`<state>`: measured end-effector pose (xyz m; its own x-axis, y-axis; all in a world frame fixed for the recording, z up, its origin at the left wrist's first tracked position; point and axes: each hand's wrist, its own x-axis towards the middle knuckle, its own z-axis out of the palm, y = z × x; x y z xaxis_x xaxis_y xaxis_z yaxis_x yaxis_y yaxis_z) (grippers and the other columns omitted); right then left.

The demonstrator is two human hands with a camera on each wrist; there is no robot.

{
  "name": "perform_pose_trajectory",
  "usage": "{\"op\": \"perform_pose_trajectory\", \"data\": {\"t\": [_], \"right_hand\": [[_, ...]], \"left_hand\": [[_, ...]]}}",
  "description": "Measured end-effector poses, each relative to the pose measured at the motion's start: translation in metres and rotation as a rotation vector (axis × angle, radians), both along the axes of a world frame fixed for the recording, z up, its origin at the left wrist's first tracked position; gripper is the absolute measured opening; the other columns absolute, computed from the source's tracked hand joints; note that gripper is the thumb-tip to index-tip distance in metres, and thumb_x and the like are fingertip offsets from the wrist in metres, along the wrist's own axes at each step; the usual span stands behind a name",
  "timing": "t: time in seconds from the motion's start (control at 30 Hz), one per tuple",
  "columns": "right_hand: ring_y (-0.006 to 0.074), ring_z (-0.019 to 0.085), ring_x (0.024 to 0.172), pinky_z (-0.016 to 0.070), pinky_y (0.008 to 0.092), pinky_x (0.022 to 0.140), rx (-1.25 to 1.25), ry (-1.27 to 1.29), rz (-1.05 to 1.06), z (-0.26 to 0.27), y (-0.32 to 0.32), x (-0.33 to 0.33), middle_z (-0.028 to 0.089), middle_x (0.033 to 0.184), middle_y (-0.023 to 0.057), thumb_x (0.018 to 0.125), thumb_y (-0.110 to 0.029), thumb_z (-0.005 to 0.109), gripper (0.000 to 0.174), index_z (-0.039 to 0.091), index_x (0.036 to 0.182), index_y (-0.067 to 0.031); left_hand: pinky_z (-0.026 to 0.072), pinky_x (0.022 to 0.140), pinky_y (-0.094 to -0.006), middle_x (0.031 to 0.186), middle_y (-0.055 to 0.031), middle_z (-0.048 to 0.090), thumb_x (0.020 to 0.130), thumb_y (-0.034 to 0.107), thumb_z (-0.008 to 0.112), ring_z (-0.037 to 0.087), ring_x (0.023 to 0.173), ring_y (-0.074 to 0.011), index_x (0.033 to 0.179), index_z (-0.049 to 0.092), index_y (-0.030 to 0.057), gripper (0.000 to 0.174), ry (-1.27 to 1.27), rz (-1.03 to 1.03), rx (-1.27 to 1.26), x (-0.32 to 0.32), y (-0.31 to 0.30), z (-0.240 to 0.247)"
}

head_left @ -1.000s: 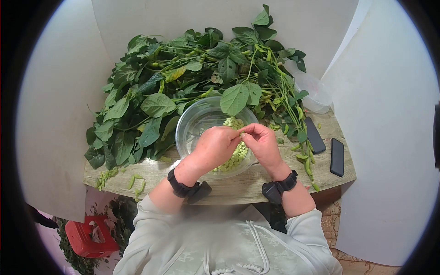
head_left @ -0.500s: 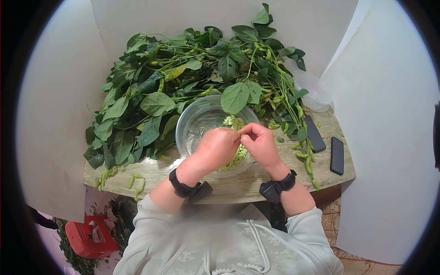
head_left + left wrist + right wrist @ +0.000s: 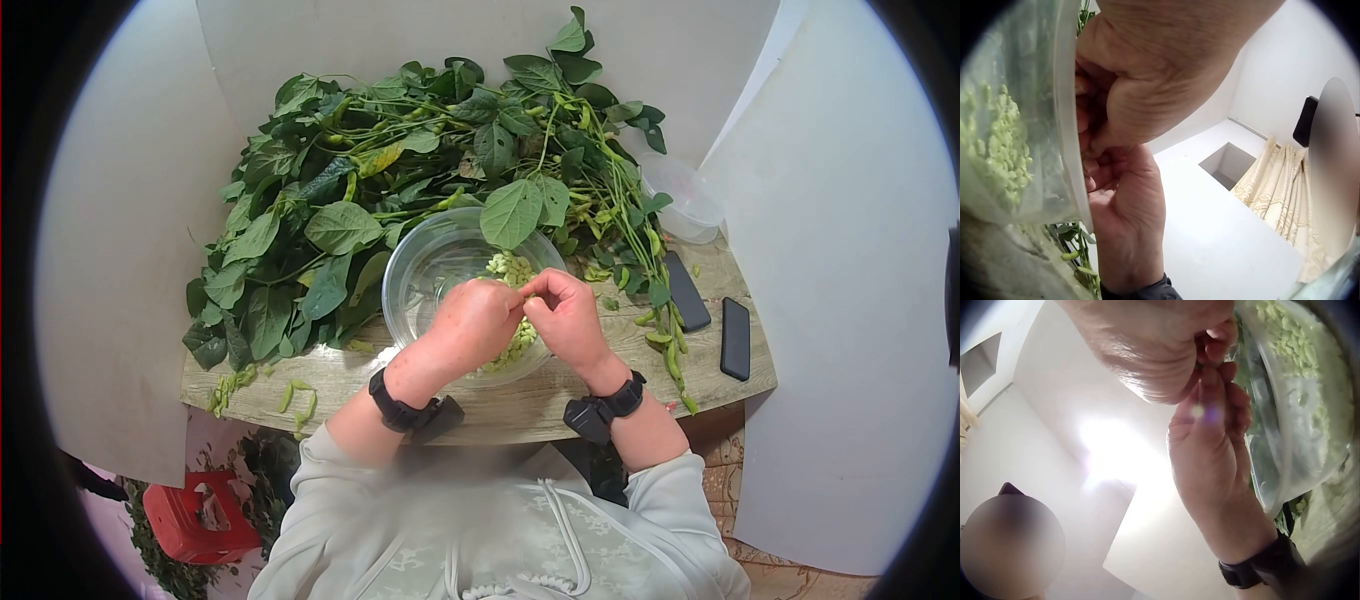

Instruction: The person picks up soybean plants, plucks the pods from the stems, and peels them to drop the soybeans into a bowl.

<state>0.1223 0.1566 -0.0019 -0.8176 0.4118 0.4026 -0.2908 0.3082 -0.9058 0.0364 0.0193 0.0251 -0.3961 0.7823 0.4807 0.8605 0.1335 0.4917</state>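
Over a clear plastic bowl [image 3: 396,285], my left hand [image 3: 468,322] and right hand [image 3: 572,320] meet at the fingertips. Between them they pinch a small green soybean pod [image 3: 528,296], mostly hidden by thumbs and fingers. Shelled green soybeans [image 3: 510,266] lie in the right part of the bowl, partly covered by the hands. In the left wrist view the beans [image 3: 1007,147] show through the bowl wall, and both hands are beside its rim. The right wrist view shows the left thumb pressed close against the right fingers.
A heap of leafy soybean plants [image 3: 345,230] with pods fills the back of the wooden table [image 3: 480,420]. Loose pods [image 3: 300,400] lie at the front left. Two black phones [image 3: 735,340] and another clear tub [image 3: 685,205] are at the right. A red stool [image 3: 200,520] stands below left.
Both hands stay over the bowl with fingertips together. The right hand and wrist have shifted slightly left, and its fingers have closed in a little more.
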Motion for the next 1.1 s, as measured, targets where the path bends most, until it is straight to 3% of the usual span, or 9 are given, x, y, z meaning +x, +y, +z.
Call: {"op": "perform_pose_trajectory", "data": {"t": [0.33,0.43,0.53,0.6,1.03,1.1], "right_hand": [[0.0039,0.051,0.06,0.0409,0.0213,0.053,0.01,0.01,0.003,0.0037,-0.0014,0.0027,0.059,0.073,0.0015,0.077,0.002,0.061,0.005,0.065,0.078,0.0019],[0.0032,0.053,0.07,0.043,0.0197,0.062,0.034,-0.063,0.021,0.0059,-0.0009,0.0051,0.06,0.077,-0.0008,0.08,0.005,0.056,0.008,0.063,0.082,0.0016],[0.0034,0.053,0.069,0.0431,0.02,0.06,0.059,-0.078,-0.003,0.0044,-0.0015,0.0039,0.059,0.074,-0.0015,0.08,0.005,0.056,0.009,0.063,0.082,0.0013],[0.0063,0.052,0.059,0.0422,0.0229,0.053,0.04,-0.026,-0.046,0.0005,-0.0025,0.0012,0.059,0.072,0.0033,0.076,0.001,0.06,0.004,0.064,0.077,0.0015],[0.0088,0.053,0.06,0.0426,0.0237,0.053,0.089,0.034,-0.04,0.0057,-0.0058,0.0035,0.06,0.075,0.006,0.075,0.003,0.057,0.008,0.064,0.077,0.0031],[0.0087,0.054,0.06,0.0434,0.0234,0.053,0.102,0.04,-0.039,0.0054,-0.0056,0.0035,0.06,0.077,0.0066,0.075,0.005,0.056,0.009,0.064,0.078,0.0038]], "left_hand": [[0.0484,0.057,-0.0463,0.065,-0.0195,0.06,0.077,0.008,0.067,0.061,0.064,-0.0392,0.066,0.064,0.0004,0.014,-0.045,-0.033,0.014,-0.002,-0.0006,-0.0004],[0.0487,0.057,-0.0461,0.065,-0.0194,0.061,0.077,0.008,0.067,0.062,0.064,-0.0389,0.066,0.064,0.0008,0.013,-0.051,-0.036,0.014,-0.0002,-0.0008,0.0012],[0.0491,0.057,-0.0461,0.065,-0.0195,0.061,0.077,0.009,0.067,0.062,0.064,-0.039,0.067,0.065,0.0012,0.013,-0.036,-0.023,0.004,0.0009,-0.0007,-0.0007],[0.0452,0.054,-0.0436,0.065,-0.0187,0.06,0.076,0.007,0.067,0.059,0.061,-0.038,0.068,0.063,0.0008,0.011,-0.014,-0.01,0.032,0.0003,0.0001,-0.0053],[0.0458,0.053,-0.0394,0.066,-0.0213,0.06,0.08,0.007,0.064,0.058,0.058,-0.0375,0.075,0.067,-0.001,0.01,-0.183,-0.024,-0.037,-0.0024,-0.0018,0.0008],[0.0461,0.053,-0.0375,0.065,-0.021,0.061,0.081,0.007,0.063,0.059,0.056,-0.0344,0.075,0.067,-0.0011,0.011,-0.21,-0.033,-0.053,-0.0046,-0.0015,-0.0013]]}}
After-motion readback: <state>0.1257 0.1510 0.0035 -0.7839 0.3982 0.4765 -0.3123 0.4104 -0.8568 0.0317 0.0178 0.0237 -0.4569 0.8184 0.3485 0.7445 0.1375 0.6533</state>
